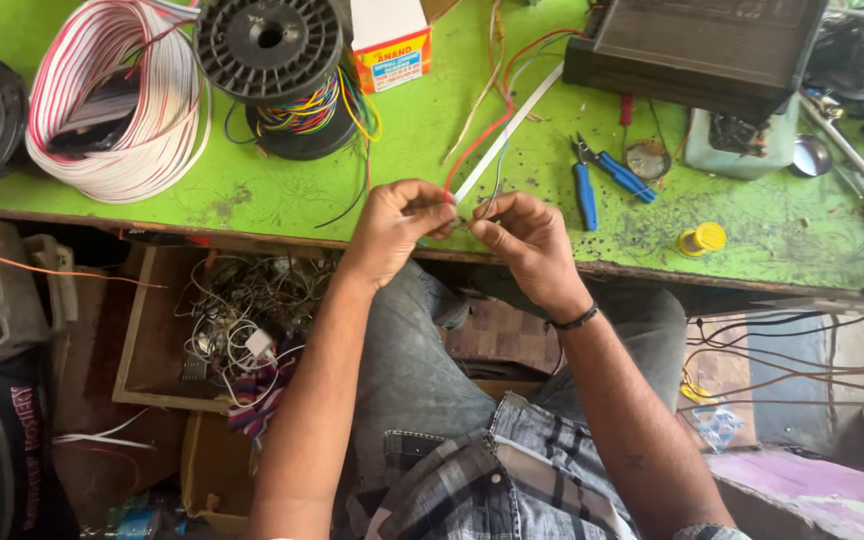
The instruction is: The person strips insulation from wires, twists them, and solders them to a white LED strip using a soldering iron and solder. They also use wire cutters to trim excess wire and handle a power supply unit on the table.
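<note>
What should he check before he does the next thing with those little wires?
1. Left hand pinches the red wire: ok.
2. Right hand pinches the thin wire ends at the meeting point: ok.
3. Wire ends bare and lined up: cannot tell, fingers hide them.
4. Blue pliers within reach on the green table: ok.
5. Table tidy near the hands: not ok, loose wires and specks lie about.
6. Wires free of the white strip: cannot tell, they run close together.
</note>
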Demonstrator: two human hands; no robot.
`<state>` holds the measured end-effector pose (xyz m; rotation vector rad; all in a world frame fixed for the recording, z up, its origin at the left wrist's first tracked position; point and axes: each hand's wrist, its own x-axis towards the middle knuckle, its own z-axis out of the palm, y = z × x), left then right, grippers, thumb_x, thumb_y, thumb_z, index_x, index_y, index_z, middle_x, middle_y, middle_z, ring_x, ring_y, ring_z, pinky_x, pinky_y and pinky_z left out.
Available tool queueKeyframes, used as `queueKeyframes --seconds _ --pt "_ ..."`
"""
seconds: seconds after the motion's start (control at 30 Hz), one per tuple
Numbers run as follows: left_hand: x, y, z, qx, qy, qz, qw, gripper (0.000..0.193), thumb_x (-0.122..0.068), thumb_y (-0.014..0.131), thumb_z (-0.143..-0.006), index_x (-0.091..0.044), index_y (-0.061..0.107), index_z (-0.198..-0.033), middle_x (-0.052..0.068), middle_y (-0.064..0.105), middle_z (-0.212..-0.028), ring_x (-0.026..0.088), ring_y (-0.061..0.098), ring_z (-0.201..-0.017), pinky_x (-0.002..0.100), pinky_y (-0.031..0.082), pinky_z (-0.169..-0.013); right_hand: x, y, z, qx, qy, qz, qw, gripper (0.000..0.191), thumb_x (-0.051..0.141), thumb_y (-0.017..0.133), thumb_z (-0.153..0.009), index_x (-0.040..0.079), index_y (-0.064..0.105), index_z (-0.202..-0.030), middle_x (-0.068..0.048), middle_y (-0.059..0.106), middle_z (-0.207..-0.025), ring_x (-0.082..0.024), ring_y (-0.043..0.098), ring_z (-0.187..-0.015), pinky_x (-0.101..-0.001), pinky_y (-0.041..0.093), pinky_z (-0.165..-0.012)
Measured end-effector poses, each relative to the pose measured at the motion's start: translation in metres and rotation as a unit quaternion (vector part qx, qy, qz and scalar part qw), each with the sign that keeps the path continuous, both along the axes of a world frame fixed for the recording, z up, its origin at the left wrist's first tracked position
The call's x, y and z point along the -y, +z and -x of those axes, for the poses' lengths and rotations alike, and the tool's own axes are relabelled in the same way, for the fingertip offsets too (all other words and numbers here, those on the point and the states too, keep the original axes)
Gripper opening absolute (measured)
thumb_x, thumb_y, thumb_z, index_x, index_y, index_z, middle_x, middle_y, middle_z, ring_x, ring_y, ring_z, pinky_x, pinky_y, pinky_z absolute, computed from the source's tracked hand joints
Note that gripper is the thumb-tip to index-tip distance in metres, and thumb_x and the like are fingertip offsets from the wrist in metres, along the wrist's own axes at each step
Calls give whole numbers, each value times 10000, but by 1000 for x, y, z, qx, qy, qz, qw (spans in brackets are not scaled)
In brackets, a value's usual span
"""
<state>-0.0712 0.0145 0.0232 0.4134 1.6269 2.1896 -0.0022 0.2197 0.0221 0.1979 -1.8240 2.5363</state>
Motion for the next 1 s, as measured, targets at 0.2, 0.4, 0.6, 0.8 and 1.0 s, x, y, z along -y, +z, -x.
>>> queueKeyframes --seconds 0.2,0.4,0.6,0.8,1.0 --pt "1 9 -3 -6 -10 16 1000 144 -132 768 -942 -20 739 -1028 15 740 -900 81 658 -767 253 545 -696 7 3 5 -28 -16 -16 999 132 -21 727 -974 36 655 -1069 -3 712 -1032 -67 648 -956 -231 521 -822" --pt "-1 9 -4 12 35 -8 999 141 -150 747 -971 -22 709 -1017 16 728 -886 86 661 -772 249 546 -710 6 2 1 -22 -83 -8 996 90 2 708 -987 26 630 -1024 -17 694 -972 -70 606 -837 -242 500 -737" --pt "3 8 -4 17 4 -19 1000 121 -153 721 -980 -43 680 -1013 20 739 -906 100 698 -819 269 583 -784 6 25 1 -1 -64 -44 997 70 97 671 -1033 43 628 -1042 -37 704 -929 -97 644 -827 -259 527 -746" --pt "3 11 -2 -39 -54 -29 997 140 -87 772 -946 -6 742 -1056 13 751 -989 72 671 -918 253 554 -859 22 46 -8 -34 -128 -394 909 87 106 768 -891 40 750 -945 -105 749 -873 -142 719 -757 -281 547 -697" --pt "1 5 -4 -44 11 14 999 142 -97 788 -927 4 770 -1025 28 764 -920 83 665 -827 255 560 -773 28 30 -9 50 -69 -203 975 149 41 664 -996 -30 646 -1125 -93 716 -880 -165 649 -747 -290 515 -667"
